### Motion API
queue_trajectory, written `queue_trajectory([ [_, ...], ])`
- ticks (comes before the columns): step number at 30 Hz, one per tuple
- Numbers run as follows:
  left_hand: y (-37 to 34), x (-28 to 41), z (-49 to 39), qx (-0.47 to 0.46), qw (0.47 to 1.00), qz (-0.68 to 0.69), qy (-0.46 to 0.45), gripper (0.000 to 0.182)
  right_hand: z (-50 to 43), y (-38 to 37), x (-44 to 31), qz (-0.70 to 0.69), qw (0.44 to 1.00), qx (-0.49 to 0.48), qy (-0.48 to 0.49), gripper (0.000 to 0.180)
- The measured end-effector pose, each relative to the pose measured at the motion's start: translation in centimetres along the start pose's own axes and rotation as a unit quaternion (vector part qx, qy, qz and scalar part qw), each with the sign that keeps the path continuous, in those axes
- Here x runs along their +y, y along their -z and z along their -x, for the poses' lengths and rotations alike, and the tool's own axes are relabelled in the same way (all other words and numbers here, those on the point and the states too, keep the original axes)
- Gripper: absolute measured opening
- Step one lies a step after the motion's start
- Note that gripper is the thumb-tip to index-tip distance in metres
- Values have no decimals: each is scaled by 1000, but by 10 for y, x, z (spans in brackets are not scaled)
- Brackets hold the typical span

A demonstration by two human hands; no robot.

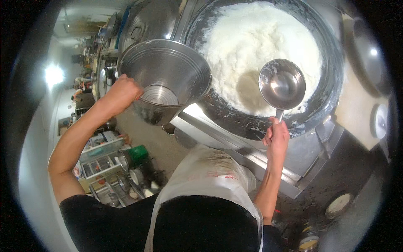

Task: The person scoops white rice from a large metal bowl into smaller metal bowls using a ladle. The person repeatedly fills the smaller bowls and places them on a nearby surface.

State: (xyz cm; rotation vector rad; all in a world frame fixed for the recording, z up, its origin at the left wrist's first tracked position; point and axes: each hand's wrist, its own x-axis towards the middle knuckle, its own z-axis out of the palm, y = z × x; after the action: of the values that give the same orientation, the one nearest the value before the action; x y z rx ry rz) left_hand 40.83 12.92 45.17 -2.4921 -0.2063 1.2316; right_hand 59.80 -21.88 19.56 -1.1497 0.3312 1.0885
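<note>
A large dark wok (330, 85) before me holds a soft white mass (239, 41), lumpy in the middle. White residue streaks the wok's inner wall. My right hand (276, 134) grips the handle of a round metal ladle (281, 85), whose bowl is over the near right part of the white mass. No food shows in the ladle's bowl, only white smears near its edge. With my left hand (126, 94) I hold a deep metal bucket (176, 72) by its rim. The bucket is tilted towards me beside the wok, and its ringed bottom is bare.
A broad metal lid (148, 23) with a loop handle lies beyond the bucket. The stove's steel edge (226, 138) runs between my apron (214, 170) and the wok. Storage with trays and utensils (100, 167) and a green container (138, 153) are at left. A white round object (380, 121) is at right.
</note>
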Motion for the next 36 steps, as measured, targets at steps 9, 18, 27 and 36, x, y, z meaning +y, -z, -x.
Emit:
queue_trajectory([
  [9, -93, -10, 32, 175, 977, 119, 15, 9, 11, -18, 8, 37, 999, 9, 19, 27],
  [18, -160, 3, 59, 213, 976, 22, 46, 10, 14, -35, 6, 66, 996, 10, 51, 30],
  [27, -202, 28, 96, 226, 966, 87, 94, 11, 9, -37, 8, 76, 997, 2, 28, 31],
  [36, -243, 42, 117, 296, 933, 159, 130, 19, 9, -34, 6, 72, 997, -6, 30, 30],
])
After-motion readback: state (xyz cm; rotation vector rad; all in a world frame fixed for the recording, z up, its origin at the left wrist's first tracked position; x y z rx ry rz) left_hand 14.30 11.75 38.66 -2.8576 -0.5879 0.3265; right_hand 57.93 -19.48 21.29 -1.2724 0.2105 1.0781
